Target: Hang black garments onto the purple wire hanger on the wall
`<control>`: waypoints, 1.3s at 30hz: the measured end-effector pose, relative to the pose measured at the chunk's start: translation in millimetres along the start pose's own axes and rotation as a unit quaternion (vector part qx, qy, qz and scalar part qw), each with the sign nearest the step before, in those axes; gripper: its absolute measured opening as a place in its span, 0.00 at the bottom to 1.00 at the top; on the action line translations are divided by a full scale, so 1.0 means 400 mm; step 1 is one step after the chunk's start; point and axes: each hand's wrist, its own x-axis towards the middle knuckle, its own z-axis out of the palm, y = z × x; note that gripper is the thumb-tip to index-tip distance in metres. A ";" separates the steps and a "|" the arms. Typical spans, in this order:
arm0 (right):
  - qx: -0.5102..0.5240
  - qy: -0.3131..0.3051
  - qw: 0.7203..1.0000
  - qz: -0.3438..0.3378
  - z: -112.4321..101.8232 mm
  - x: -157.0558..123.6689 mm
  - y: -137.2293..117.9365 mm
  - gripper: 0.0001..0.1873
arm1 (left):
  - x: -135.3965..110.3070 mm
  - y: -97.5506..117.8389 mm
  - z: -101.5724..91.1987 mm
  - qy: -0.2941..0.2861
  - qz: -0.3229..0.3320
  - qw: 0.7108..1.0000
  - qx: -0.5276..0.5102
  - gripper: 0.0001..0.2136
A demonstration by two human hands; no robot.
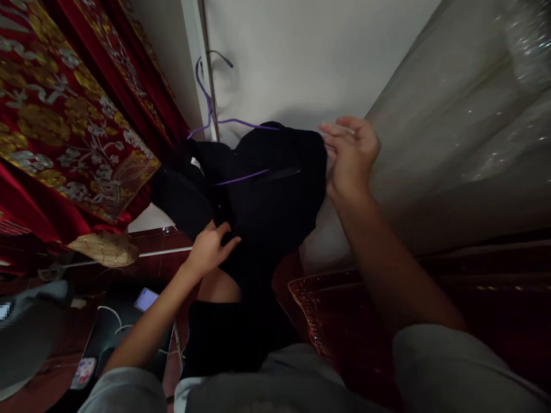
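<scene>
A black shirt (275,195) hangs in front of me on a thin purple hanger (247,122), whose hook is at a narrow pale upright edge. Part of the hanger's lower bar crosses the shirt's opening, and a small white label shows inside. My left hand (210,248) is closed on the shirt's front edge, thumb and fingers bent round the dark cloth. At the right shoulder of the shirt is my right hand (350,158), fingers loosely bent and apart, the fingertips at the edge of the fabric. Whether they touch it is hard to make out.
Red cloth with gold and silver embroidery (81,109) hangs at left. Clear plastic sheeting (465,132) covers something at right, above dark red fabric (365,321). A phone (146,299) lies on a dark surface at lower left, near a white cable and a person in grey (34,338).
</scene>
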 end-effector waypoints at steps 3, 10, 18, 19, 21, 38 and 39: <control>0.041 0.135 0.988 -0.056 0.049 -0.109 -0.040 0.20 | -0.029 0.013 0.044 0.110 0.001 0.989 -0.102 0.08; 0.187 0.070 0.972 0.125 0.160 -0.575 -0.120 0.13 | -0.073 0.079 0.183 0.269 -0.092 0.861 -0.422 0.11; 0.108 -0.081 0.981 0.139 0.171 -0.593 -0.137 0.11 | -0.115 0.097 0.195 0.287 -0.035 0.827 -0.482 0.40; 0.098 -0.089 0.982 0.137 0.172 -0.587 -0.140 0.09 | -0.119 0.092 0.192 0.288 -0.032 0.837 -0.464 0.40; 0.082 -0.125 0.979 0.136 0.174 -0.586 -0.144 0.07 | -0.127 0.082 0.191 0.286 -0.035 0.858 -0.425 0.40; 0.079 -0.091 0.985 0.120 0.168 -0.619 -0.145 0.06 | -0.141 0.090 0.193 0.302 -0.035 0.855 -0.421 0.44; 0.081 -0.087 0.985 0.126 0.168 -0.621 -0.148 0.07 | -0.141 0.090 0.191 0.308 -0.036 0.850 -0.426 0.42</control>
